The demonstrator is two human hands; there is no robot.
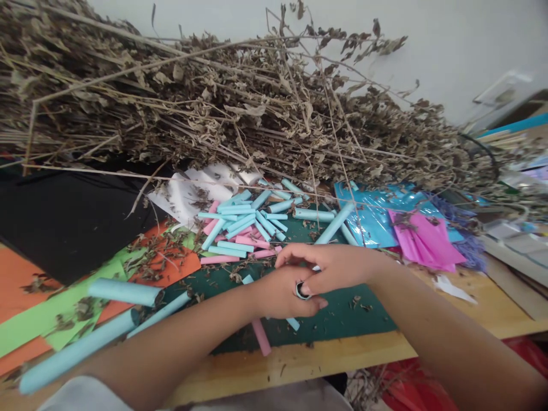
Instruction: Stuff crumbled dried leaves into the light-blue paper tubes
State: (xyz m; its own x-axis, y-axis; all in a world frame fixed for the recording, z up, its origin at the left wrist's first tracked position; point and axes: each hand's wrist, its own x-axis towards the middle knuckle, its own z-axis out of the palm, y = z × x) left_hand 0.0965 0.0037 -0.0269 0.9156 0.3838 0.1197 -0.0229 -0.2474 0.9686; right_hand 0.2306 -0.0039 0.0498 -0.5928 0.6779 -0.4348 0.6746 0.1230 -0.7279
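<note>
Both hands meet over the green sheet (pixel 342 319): left hand (pixel 280 294) and right hand (pixel 334 268) pinch one small ring (pixel 301 291); one pink roll (pixel 261 337) lies just below them

Your two hands are meeting over the mat (pixel 342 319) near the table's front edge (pixel 299 365). Behind them, a pile of short paper rolls (pixel 244 225) is lying. Dried branches (pixel 214 103) are lying behind the pile. Long rolls (pixel 124 292) are resting to your left, foil sheets (pixel 385 217) to your right.
</note>
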